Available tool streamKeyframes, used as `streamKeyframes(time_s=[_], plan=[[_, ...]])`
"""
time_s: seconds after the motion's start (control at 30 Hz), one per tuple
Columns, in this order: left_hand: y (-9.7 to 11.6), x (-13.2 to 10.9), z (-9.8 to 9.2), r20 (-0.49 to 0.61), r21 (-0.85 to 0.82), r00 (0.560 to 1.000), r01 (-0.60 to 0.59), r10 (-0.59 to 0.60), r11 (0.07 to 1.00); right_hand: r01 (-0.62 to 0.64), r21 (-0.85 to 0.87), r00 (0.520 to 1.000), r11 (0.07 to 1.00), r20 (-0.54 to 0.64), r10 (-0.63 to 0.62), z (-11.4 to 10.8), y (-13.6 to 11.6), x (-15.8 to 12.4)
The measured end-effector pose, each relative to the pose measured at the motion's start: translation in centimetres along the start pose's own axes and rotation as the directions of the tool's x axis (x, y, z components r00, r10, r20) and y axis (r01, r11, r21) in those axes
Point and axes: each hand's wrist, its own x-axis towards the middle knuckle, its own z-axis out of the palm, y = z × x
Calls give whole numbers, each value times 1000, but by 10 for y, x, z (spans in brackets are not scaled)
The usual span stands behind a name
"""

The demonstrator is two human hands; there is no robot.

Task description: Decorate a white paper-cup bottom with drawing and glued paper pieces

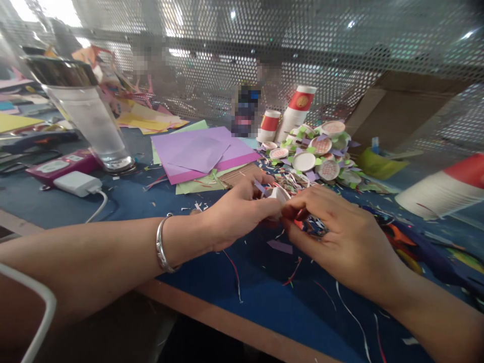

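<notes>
"White paper piece [280, 193], small and partly covered by fingers: where exactly is it?"

"Between the two hands, above the blue table [260, 282], on the near side of a pile of round paper pieces [321, 146] with green and purple tabs. A purple paper strip [260, 188] shows beside its left end."

"And the hands?"

"The left hand [242, 209] pinches it between thumb and fingers. The right hand [335, 222] has its thumb and forefinger drawn close together at the piece's right edge; I can't tell whether they nip the paper or only touch it."

"Which step would you call this?"

"My reading is close fingertip work on that right edge, the left hand steadying while the right one shapes or adjusts. I'd judge the next move calls for a firm left pinch and light right fingertips, since thin paper could crease."

"Which way does it point?"

"Its visible edge slopes from upper left down towards the right fingertips. Too much is covered to be sure of its long axis. The strip's own length is clearer: it slants the same way, its free end towards the upper left."
</notes>
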Motion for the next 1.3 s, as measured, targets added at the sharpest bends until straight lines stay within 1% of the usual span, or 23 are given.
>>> streamKeyframes(time_s=[0.13, 0.27, 0.43, 0.57, 0.7, 0.77, 0.93, 1.13, 1.23, 1.3], plan=[[0, 0, 0, 9, 0, 1000, -12, 12, 1000, 11, -8, 1000, 1000, 5, -11, 1, -1, -1], [1, -2, 0, -5, 30, 1000, -16, 16, 999, 26, 8, 1000, 1000, -1, -26, 2, 0, -1], [1, -4, -2, 10, 146, 999, -31, 30, 989, 36, 13, 999, 999, 5, -36, 2, 0, -2], [2, -6, -4, 11, 262, 998, -57, 56, 963, 38, 16, 999, 999, 2, -38, 1, -1, -1], [3, -8, -5, 17, 364, 995, -102, 102, 926, 47, -1, 999, 999, -9, -47, -1, -2, 0], [3, -8, -6, 3, 400, 992, -120, 129, 908, 46, -9, 999, 999, -16, -47, -2, -2, 0], [1, -5, -8, -23, 439, 978, -175, 206, 881, 28, -12, 999, 1000, -17, -29, -2, -1, -2], [2, -7, -8, 59, 519, 947, -300, 316, 801, 25, -2, 1000, 1000, -8, -25, -4, -3, -2], [4, -10, -8, 88, 551, 937, -327, 337, 768, 25, 0, 1000, 1000, 6, -25, -5, -4, -2], [5, -10, -8, 89, 552, 933, -337, 348, 763, 21, 4, 1000, 1000, 9, -21, -5, -4, -2]])
